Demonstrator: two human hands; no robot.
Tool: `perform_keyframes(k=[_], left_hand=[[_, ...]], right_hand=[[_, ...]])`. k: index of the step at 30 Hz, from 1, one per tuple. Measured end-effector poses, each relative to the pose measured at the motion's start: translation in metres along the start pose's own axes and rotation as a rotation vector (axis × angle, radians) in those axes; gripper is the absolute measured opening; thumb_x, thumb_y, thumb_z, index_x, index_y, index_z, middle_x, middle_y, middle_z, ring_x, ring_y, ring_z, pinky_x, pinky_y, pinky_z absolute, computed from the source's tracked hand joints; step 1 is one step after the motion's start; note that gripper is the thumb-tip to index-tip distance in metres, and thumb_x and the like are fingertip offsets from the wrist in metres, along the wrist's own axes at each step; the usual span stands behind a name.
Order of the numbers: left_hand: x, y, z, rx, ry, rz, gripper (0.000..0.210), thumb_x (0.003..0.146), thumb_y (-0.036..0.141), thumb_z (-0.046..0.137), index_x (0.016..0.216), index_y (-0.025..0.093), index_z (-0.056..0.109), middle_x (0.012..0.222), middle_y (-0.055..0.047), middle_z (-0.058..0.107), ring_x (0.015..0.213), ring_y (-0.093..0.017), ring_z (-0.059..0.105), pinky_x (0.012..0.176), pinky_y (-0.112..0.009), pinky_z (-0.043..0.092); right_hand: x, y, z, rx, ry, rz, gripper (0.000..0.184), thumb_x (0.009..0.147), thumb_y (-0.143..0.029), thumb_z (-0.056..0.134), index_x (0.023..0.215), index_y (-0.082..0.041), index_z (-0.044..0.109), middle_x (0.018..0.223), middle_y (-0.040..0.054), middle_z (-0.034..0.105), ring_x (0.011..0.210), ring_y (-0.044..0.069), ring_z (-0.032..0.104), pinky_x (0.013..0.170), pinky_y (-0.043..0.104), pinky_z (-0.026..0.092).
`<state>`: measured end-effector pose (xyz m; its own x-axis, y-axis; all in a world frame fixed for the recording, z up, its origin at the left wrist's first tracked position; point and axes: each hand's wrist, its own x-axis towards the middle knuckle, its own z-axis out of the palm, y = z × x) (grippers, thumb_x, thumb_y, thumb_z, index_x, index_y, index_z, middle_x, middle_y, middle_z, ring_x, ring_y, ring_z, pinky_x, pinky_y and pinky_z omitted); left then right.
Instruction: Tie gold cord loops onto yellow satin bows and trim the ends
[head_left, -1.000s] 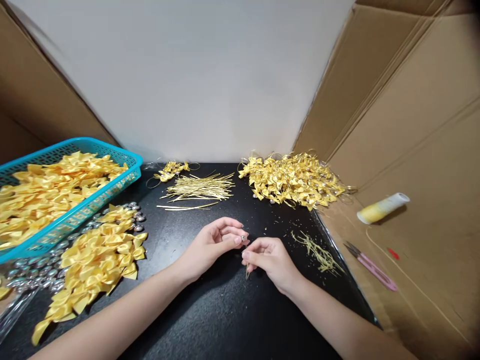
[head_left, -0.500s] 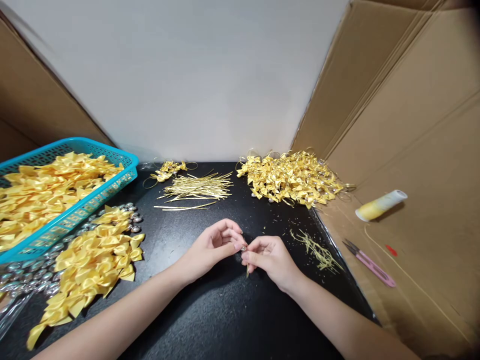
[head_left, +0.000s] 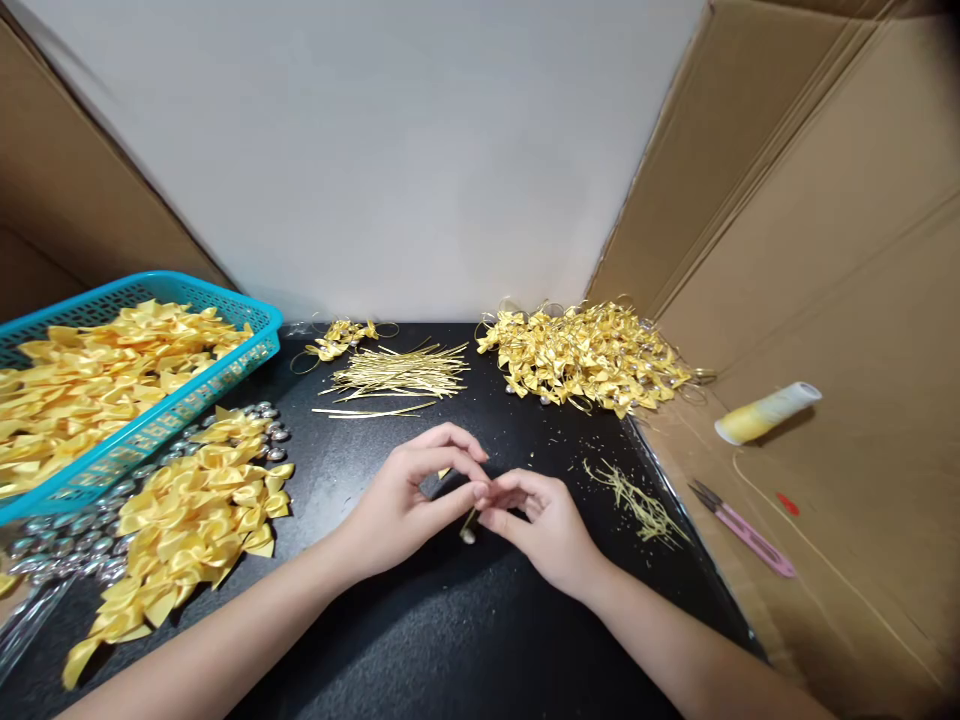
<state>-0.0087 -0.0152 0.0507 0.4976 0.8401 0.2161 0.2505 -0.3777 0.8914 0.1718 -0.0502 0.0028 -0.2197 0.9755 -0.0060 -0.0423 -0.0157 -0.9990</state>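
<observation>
My left hand (head_left: 424,492) and my right hand (head_left: 538,525) meet over the middle of the black table, thumb and fingers of each pinched together. Between and just below the fingertips shows a short piece of gold cord (head_left: 471,520) with a shiny silver bead (head_left: 469,537) at its lower end. A small yellow bit (head_left: 444,472) peeks out behind my left fingers, mostly hidden. The fingers cover the rest of the cord. Beyond my hands lies a bundle of cut gold cords (head_left: 405,372).
At left stand a blue basket (head_left: 274,325) of yellow ribbon bows, a pile of loose bows (head_left: 195,510) and silver beads (head_left: 71,540). Finished-looking looped bows (head_left: 592,350) are heaped at back right. Cord scraps (head_left: 637,505), pink thread snips (head_left: 750,535) and a thread cone (head_left: 769,412) lie at right.
The bead has moved from between the fingertips to below them, slightly left. My left fingers have arched up, and a yellow bit now shows behind them.
</observation>
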Motion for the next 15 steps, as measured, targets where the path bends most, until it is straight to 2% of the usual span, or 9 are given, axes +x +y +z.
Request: perform_keyframes(k=[2, 5, 9, 12, 15], left_hand=[[0.000, 0.005, -0.006, 0.011, 0.103, 0.029, 0.009, 0.085, 0.023, 0.062, 0.079, 0.021, 0.068, 0.095, -0.004, 0.060, 0.091, -0.018, 0.057, 0.085, -0.031, 0.044], [0.003, 0.009, -0.018, 0.001, 0.267, 0.060, 0.007, 0.085, 0.024, 0.064, 0.079, 0.022, 0.067, 0.094, -0.003, 0.060, 0.093, -0.018, 0.056, 0.087, -0.031, 0.044], [0.006, 0.016, -0.031, -0.019, 0.387, 0.076, 0.006, 0.083, 0.024, 0.065, 0.078, 0.023, 0.067, 0.090, -0.002, 0.060, 0.090, -0.017, 0.055, 0.085, -0.031, 0.046], [0.005, 0.021, -0.030, -0.017, 0.385, 0.096, 0.006, 0.083, 0.023, 0.065, 0.078, 0.023, 0.067, 0.091, -0.002, 0.060, 0.090, -0.018, 0.056, 0.086, -0.031, 0.045], [0.001, 0.022, -0.016, 0.048, 0.225, 0.073, 0.006, 0.082, 0.024, 0.067, 0.077, 0.023, 0.070, 0.095, -0.004, 0.062, 0.094, -0.020, 0.056, 0.087, -0.033, 0.044]], right_hand=[[0.001, 0.001, 0.000, -0.129, 0.022, -0.033, 0.012, 0.074, -0.030, 0.073, 0.076, -0.018, 0.070, 0.075, 0.0037, 0.071, 0.070, 0.017, 0.066, 0.071, 0.031, 0.052], [0.002, 0.002, 0.000, -0.309, 0.034, -0.098, 0.002, 0.074, -0.021, 0.071, 0.075, -0.020, 0.072, 0.077, 0.0036, 0.072, 0.071, 0.017, 0.065, 0.069, 0.030, 0.050], [0.002, -0.001, 0.000, -0.382, 0.062, -0.193, 0.009, 0.074, -0.016, 0.070, 0.081, -0.021, 0.072, 0.083, 0.0042, 0.072, 0.079, 0.018, 0.065, 0.072, 0.031, 0.050], [0.000, -0.004, -0.004, -0.378, 0.128, -0.283, 0.013, 0.076, -0.017, 0.070, 0.088, -0.021, 0.072, 0.089, 0.0062, 0.072, 0.085, 0.021, 0.064, 0.079, 0.035, 0.050], [-0.002, -0.008, -0.008, -0.247, 0.119, -0.342, 0.017, 0.078, -0.022, 0.071, 0.095, -0.024, 0.071, 0.097, 0.0073, 0.072, 0.094, 0.022, 0.064, 0.086, 0.038, 0.050]])
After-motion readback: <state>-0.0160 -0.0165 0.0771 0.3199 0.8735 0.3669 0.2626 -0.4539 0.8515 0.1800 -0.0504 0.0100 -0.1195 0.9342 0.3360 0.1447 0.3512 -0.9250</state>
